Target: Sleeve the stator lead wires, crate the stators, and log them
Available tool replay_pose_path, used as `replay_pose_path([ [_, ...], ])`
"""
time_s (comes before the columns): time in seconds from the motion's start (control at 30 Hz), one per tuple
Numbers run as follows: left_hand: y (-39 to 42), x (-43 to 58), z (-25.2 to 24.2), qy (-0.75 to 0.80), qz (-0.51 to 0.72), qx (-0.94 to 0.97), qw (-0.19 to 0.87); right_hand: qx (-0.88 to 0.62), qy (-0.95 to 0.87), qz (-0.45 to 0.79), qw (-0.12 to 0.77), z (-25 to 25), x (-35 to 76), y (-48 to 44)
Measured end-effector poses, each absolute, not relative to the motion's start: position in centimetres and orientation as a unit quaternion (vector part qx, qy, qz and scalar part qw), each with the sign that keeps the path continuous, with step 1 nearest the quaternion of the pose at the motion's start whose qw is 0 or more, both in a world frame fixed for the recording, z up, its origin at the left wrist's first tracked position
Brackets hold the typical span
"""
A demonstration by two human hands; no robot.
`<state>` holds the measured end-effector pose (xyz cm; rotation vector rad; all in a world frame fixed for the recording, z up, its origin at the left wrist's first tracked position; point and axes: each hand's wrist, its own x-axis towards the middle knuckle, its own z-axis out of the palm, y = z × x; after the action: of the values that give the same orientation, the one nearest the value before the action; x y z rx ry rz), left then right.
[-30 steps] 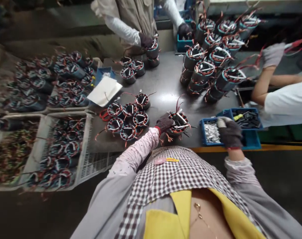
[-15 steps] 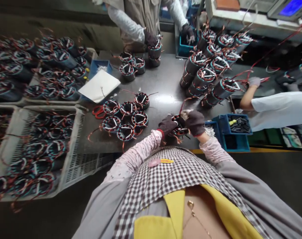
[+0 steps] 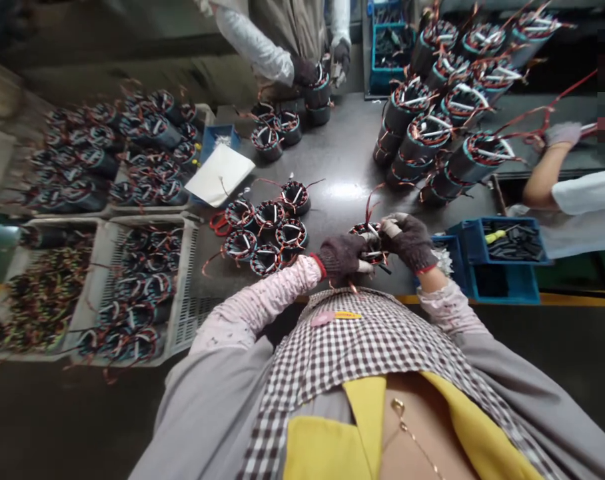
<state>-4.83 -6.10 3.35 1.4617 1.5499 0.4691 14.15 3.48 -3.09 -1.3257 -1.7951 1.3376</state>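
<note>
A motor stator [image 3: 366,229], dark outside with copper and red leads, stands at the table's near edge in front of my apron. My left hand [image 3: 342,257], in a dark glove with lighter fingertips, is closed round its left and near side. At its right rim, my gloved right hand [image 3: 410,241] pinches something that the fingers hide, perhaps a lead. A red wire rises from the stator's far side. Left of my hands, several more stators [image 3: 267,217] stand in a group, with red-handled scissors [image 3: 220,224] beside them.
Stacked stators [image 3: 427,150] rise at the right. Blue bins [image 3: 505,241] of black sleeves stand near right. Crates [image 3: 185,293] of stators are at left, by a white sheet [image 3: 221,175]. A co-worker's gloved hand [image 3: 310,72] holds a stator opposite; another person's hand [image 3: 562,133] holds red wires.
The view has shifted, so most things sit further right. My left hand has moved to the near side of the stator. The co-worker's other hand has left the blue bin for their stator.
</note>
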Motion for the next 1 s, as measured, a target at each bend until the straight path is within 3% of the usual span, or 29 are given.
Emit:
replay_pose_path([
  [0.1, -5.2, -3.9, 3.2, 0.634, 0.077, 0.646, 0.418, -0.498, -0.726, 0.418, 0.221, -3.0, 13.5, 3.7],
  [0.2, -5.0, -3.4, 2.7, 0.657, 0.043, 0.654, 0.372, -0.498, -0.747, 0.388, 0.207, -3.0, 13.3, 3.1],
  [0.33, -6.3, -3.8, 3.0, 0.653, 0.050, 0.681, 0.328, -0.482, -0.743, 0.407, 0.224, -3.6, 13.6, 2.1],
  [0.5, -7.5, -4.7, 4.5, 0.694, -0.055, 0.676, 0.241, -0.454, -0.766, 0.407, 0.204, -3.7, 13.7, 2.0],
  [0.63, -7.2, -5.4, 4.1, 0.685, -0.060, 0.664, 0.295, -0.485, -0.782, 0.355, 0.169, -2.9, 13.1, 1.9],
  [0.83, -6.3, -7.6, 1.2, 0.682, 0.093, 0.545, 0.479, -0.500, -0.778, 0.343, 0.163, -2.2, 12.0, 1.1],
  [1.0, -7.9, -7.8, 2.8, 0.725, 0.097, 0.510, 0.453, -0.498, -0.781, 0.344, 0.155, -2.1, 11.6, 0.3],
])
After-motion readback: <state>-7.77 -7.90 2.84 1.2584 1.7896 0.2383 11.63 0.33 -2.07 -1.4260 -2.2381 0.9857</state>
